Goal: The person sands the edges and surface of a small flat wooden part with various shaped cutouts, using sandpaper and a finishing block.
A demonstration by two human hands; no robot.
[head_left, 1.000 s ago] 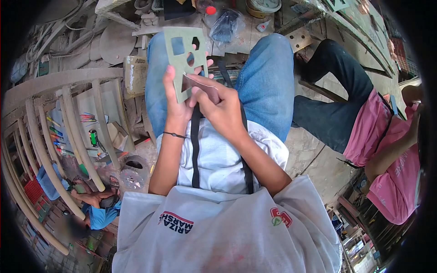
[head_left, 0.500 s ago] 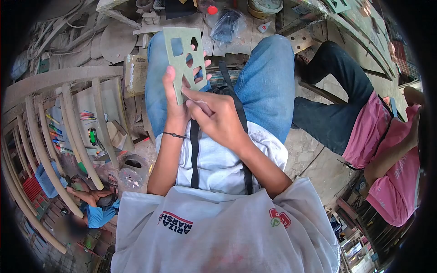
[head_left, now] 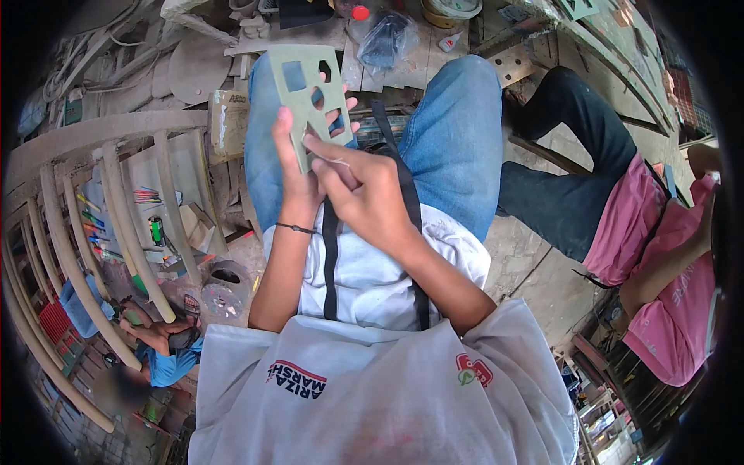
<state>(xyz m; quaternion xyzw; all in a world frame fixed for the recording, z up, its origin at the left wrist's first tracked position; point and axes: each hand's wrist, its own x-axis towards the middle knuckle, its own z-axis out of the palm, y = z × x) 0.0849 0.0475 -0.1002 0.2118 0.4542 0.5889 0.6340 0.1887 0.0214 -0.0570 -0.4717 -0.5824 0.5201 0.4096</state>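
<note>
My left hand (head_left: 298,167) holds up a flat grey-green panel (head_left: 307,93) with several cut-out holes, thumb on its front and fingertips behind. My right hand (head_left: 363,190) is closed around a small brownish piece of sandpaper (head_left: 335,163) and presses it against the panel's lower edge near a cut-out. Both hands are above my lap, between my blue-jeaned knees. How much of the sandpaper lies inside the fist is hidden.
A curved wooden chair frame (head_left: 101,201) stands at left with tools and markers on the floor behind it. A person in a pink shirt (head_left: 666,263) sits at right. Another person in blue (head_left: 167,356) crouches at lower left. A plastic bag (head_left: 384,39) and tins lie ahead.
My right hand slid down off the panel face, then back up to its lower edge with the sandpaper. The panel tilted slightly and rose a little.
</note>
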